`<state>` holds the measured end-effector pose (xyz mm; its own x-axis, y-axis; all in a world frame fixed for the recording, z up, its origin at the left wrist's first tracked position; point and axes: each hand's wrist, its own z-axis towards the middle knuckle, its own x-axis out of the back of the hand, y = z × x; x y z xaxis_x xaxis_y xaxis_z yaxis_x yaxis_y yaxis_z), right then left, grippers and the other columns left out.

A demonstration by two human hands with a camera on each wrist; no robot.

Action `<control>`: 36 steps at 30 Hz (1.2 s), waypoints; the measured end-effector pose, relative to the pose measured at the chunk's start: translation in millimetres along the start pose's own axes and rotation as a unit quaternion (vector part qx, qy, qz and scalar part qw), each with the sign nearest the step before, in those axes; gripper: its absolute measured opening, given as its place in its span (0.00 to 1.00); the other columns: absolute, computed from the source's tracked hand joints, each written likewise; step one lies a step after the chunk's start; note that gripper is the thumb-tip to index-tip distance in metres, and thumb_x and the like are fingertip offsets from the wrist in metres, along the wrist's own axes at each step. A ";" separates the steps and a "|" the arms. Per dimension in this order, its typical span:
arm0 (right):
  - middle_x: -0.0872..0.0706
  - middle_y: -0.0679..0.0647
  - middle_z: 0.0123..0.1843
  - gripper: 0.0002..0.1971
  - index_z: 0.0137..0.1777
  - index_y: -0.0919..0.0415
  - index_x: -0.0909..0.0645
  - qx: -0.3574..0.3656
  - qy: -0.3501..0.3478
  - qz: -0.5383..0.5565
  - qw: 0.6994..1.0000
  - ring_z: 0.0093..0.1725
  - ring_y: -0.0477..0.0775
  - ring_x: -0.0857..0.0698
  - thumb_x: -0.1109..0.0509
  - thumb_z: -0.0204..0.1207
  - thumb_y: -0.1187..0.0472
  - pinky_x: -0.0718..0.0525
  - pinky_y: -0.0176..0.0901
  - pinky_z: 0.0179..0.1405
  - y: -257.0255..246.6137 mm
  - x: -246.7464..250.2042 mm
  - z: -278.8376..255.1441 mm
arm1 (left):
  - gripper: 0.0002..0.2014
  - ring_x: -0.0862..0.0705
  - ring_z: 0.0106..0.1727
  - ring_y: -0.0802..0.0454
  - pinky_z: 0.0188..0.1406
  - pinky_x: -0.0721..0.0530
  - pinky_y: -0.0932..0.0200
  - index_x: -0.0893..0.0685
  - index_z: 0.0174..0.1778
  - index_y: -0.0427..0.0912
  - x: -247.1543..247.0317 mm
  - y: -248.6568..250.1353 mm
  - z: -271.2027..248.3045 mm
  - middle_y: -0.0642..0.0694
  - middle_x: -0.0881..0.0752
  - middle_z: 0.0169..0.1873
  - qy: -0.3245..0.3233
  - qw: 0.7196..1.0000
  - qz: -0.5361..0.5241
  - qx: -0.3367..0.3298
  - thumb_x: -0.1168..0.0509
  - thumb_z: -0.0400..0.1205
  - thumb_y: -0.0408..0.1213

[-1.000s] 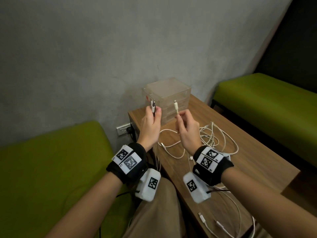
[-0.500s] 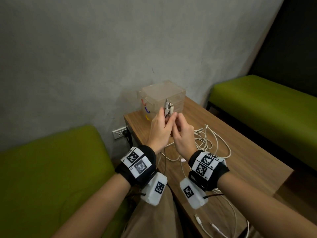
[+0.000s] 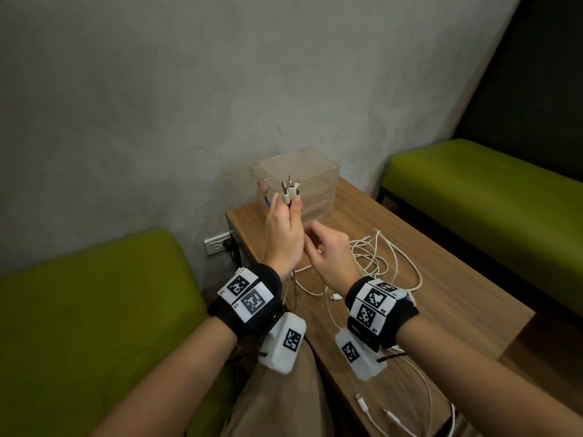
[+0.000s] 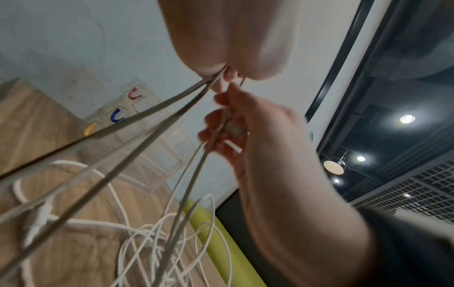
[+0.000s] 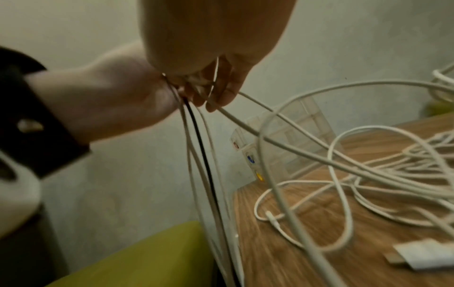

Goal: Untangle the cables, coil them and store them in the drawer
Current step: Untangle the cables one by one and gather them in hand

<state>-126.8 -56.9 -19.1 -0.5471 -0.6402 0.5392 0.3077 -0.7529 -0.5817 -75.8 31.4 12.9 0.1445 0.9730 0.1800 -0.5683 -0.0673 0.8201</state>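
Note:
My left hand point(image 3: 287, 212) is raised in front of the clear drawer unit point(image 3: 318, 184) and grips a bundle of white cable plugs point(image 3: 290, 190) that stick up out of its fist. Their cables point(image 4: 157, 124) run down from the palm towards the table. My right hand point(image 3: 326, 252) sits just below and to the right of the left one, fingers curled round the hanging white cables point(image 5: 243, 122). A thin black cable point(image 5: 201, 147) hangs among them. The rest of the white cables lie in a loose tangle point(image 3: 378, 257) on the wooden table point(image 3: 457, 298).
The drawer unit has red, blue and yellow handles point(image 4: 115, 116) and stands at the table's far corner by the wall. Two loose plugs point(image 3: 362, 402) lie near the front edge. Green benches point(image 3: 94, 310) flank the table. A wall socket point(image 3: 217, 244) sits left.
The hands, first apart with a plug each, came together. The left now holds all the plugs, and the right has dropped lower along the cables.

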 end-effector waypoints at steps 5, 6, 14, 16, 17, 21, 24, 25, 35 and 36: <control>0.16 0.58 0.33 0.13 0.37 0.67 0.19 -0.047 -0.081 -0.063 0.994 0.33 0.53 0.20 0.36 0.80 0.61 0.25 0.39 0.37 26.2 1.7 -13.2 | 0.14 0.26 0.29 0.68 0.33 0.31 0.74 0.28 0.37 0.39 4.2 3.7 13.7 0.55 0.28 0.28 0.045 0.999 -0.014 0.009 0.51 0.87 0.36; 0.16 0.58 0.34 0.14 0.38 0.67 0.18 -0.058 -0.106 -0.079 0.990 0.34 0.52 0.20 0.37 0.81 0.60 0.26 0.38 0.38 31.6 3.7 -16.6 | 0.14 0.27 0.28 0.68 0.32 0.31 0.74 0.28 0.36 0.40 6.3 5.6 16.6 0.55 0.28 0.28 0.053 0.998 -0.022 0.009 0.51 0.87 0.37; 0.13 0.54 0.53 0.09 0.51 0.59 0.14 -0.253 -0.185 -0.086 0.946 0.54 0.52 0.17 0.27 0.71 0.62 0.23 0.40 0.56 90.5 30.0 -42.5 | 0.11 0.32 0.17 0.63 0.20 0.33 0.62 0.34 0.35 0.50 43.7 41.4 51.4 0.58 0.27 0.16 0.152 0.975 -0.164 -0.024 0.53 0.84 0.43; 0.15 0.53 0.56 0.11 0.53 0.59 0.14 -0.270 -0.184 -0.087 0.941 0.57 0.50 0.19 0.29 0.71 0.66 0.25 0.35 0.55 98.9 37.8 -43.9 | 0.11 0.34 0.17 0.64 0.19 0.36 0.64 0.35 0.35 0.48 54.8 47.2 63.6 0.60 0.28 0.16 0.180 0.962 -0.203 -0.037 0.53 0.83 0.43; 0.15 0.52 0.57 0.10 0.53 0.59 0.15 -0.272 -0.183 -0.089 0.940 0.56 0.49 0.19 0.30 0.72 0.67 0.25 0.33 0.53 99.8 41.0 -43.6 | 0.11 0.35 0.17 0.64 0.18 0.36 0.65 0.35 0.35 0.47 59.2 49.6 67.6 0.61 0.29 0.16 0.189 0.957 -0.217 -0.044 0.53 0.83 0.43; 0.17 0.53 0.58 0.11 0.52 0.57 0.16 -0.237 -0.191 -0.139 0.942 0.60 0.52 0.20 0.36 0.75 0.68 0.24 0.40 0.58 94.3 50.1 -33.7 | 0.12 0.36 0.17 0.64 0.17 0.36 0.67 0.35 0.35 0.46 57.3 51.6 66.1 0.61 0.30 0.17 0.173 0.957 -0.227 -0.044 0.53 0.83 0.43; 0.18 0.52 0.61 0.12 0.57 0.53 0.19 -0.162 -0.250 -0.287 0.911 0.61 0.54 0.20 0.37 0.76 0.59 0.26 0.51 0.64 74.7 53.6 -16.9 | 0.11 0.35 0.17 0.63 0.18 0.35 0.66 0.34 0.35 0.47 43.7 46.4 53.9 0.61 0.28 0.17 0.131 0.971 -0.195 -0.033 0.53 0.83 0.44; 0.19 0.51 0.62 0.12 0.57 0.51 0.20 -0.149 -0.270 -0.328 0.893 0.63 0.55 0.21 0.38 0.75 0.58 0.29 0.56 0.67 65.1 53.2 -10.6 | 0.11 0.34 0.18 0.63 0.18 0.35 0.65 0.34 0.35 0.47 39.5 43.9 50.2 0.61 0.28 0.17 0.120 0.974 -0.188 -0.031 0.52 0.82 0.45; 0.19 0.47 0.34 0.11 0.37 0.49 0.22 -0.038 -0.348 0.005 0.937 0.33 0.39 0.23 0.40 0.81 0.53 0.26 0.34 0.36 -28.8 10.2 13.7 | 0.13 0.33 0.16 0.62 0.19 0.34 0.59 0.34 0.34 0.48 29.6 40.1 49.5 0.60 0.28 0.16 0.115 0.979 -0.167 -0.021 0.51 0.82 0.50; 0.21 0.50 0.31 0.14 0.34 0.51 0.25 -0.047 -0.345 0.001 0.937 0.31 0.44 0.23 0.40 0.82 0.54 0.26 0.40 0.35 -24.1 2.7 8.3 | 0.13 0.34 0.16 0.63 0.17 0.35 0.62 0.35 0.34 0.47 34.4 42.8 53.8 0.60 0.28 0.16 0.132 0.975 -0.175 -0.021 0.51 0.82 0.47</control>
<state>-129.3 -41.8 1.4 0.0966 -0.6115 0.7853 0.2212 -0.7561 -0.6160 -51.6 50.2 83.4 0.1258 0.9579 -0.2582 -0.5550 0.2836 0.7820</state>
